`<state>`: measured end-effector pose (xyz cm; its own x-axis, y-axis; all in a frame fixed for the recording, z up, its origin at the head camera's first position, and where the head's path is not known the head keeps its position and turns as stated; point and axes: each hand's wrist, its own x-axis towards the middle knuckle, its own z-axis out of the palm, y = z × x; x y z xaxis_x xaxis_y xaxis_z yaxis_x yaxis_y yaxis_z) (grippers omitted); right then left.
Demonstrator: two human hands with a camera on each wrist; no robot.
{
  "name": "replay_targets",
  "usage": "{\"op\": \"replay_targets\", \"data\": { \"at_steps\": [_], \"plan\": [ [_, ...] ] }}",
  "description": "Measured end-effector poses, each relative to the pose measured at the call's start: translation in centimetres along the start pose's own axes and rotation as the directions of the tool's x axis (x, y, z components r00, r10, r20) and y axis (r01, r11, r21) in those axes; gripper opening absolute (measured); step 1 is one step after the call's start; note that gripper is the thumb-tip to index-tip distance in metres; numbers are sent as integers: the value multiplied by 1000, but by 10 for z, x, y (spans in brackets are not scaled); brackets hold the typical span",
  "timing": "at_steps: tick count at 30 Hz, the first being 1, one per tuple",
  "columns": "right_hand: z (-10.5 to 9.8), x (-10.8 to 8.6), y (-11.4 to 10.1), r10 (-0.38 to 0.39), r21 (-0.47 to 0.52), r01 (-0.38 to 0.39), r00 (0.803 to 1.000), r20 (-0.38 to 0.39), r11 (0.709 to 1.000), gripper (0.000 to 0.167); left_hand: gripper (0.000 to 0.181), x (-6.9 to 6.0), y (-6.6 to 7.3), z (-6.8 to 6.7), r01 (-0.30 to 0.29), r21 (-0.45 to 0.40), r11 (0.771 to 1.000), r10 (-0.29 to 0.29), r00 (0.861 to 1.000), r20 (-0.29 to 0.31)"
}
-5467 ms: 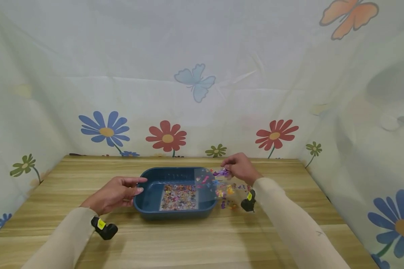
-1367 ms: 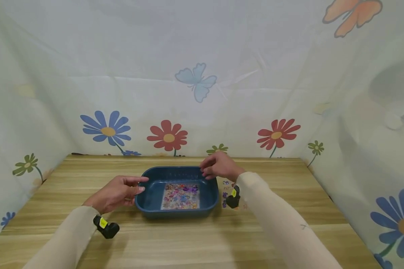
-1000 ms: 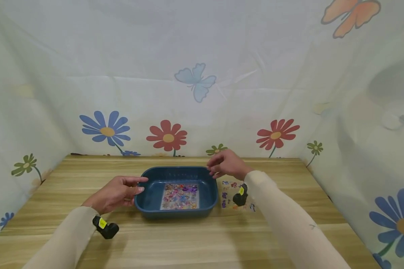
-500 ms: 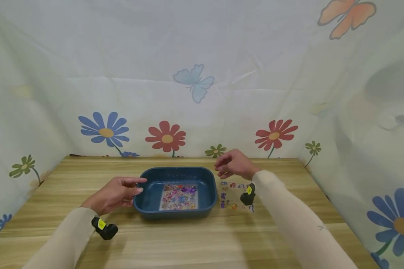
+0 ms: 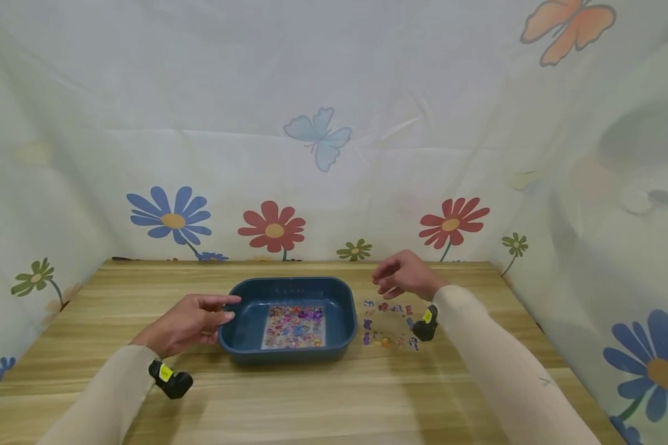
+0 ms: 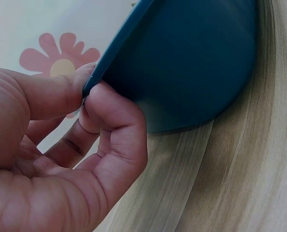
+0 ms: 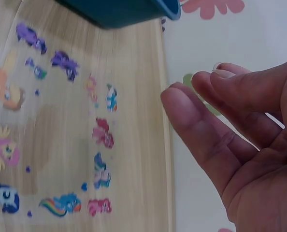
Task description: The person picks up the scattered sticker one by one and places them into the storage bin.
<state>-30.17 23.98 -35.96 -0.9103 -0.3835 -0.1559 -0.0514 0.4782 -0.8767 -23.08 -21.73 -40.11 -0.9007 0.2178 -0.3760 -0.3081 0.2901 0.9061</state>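
Observation:
A dark blue rectangular tray sits on the table, with a small stack of sticker sheets flat inside it. My left hand pinches the tray's left rim between thumb and a curled finger, as the left wrist view shows at the tray's rim. Right of the tray, a clear sheet of pony stickers lies on the wood. Above this sheet's far edge hovers my right hand, fingers bent loosely and holding nothing. In the right wrist view the sheet's ponies lie beside the hand.
The wood-grain table ends at a pale cloth backdrop printed with flowers and butterflies. That cloth also hangs along both sides. Each wrist wears a small black camera, the right one partly covering the pony sheet's right edge.
About five seconds ago my right hand held a clear sticker sheet over the tray's right end. That sheet now lies inside, and the hand has drawn rightward, empty. My left hand stays on the rim.

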Motion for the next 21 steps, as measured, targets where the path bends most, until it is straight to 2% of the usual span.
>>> {"op": "replay_targets", "data": {
  "at_steps": [17, 21],
  "plan": [
    [-21, -15, 27, 89, -80, -93, 995, -51, 992, 22, 61, -3, 2, 1, 3, -7, 1000, -3, 1000, -2],
    [-22, -16, 36, 121, -148, -132, 989, -81, 980, 23, 60, -3, 3, 1, 5, -4, 1000, -5, 1000, -5]
  ]
}}
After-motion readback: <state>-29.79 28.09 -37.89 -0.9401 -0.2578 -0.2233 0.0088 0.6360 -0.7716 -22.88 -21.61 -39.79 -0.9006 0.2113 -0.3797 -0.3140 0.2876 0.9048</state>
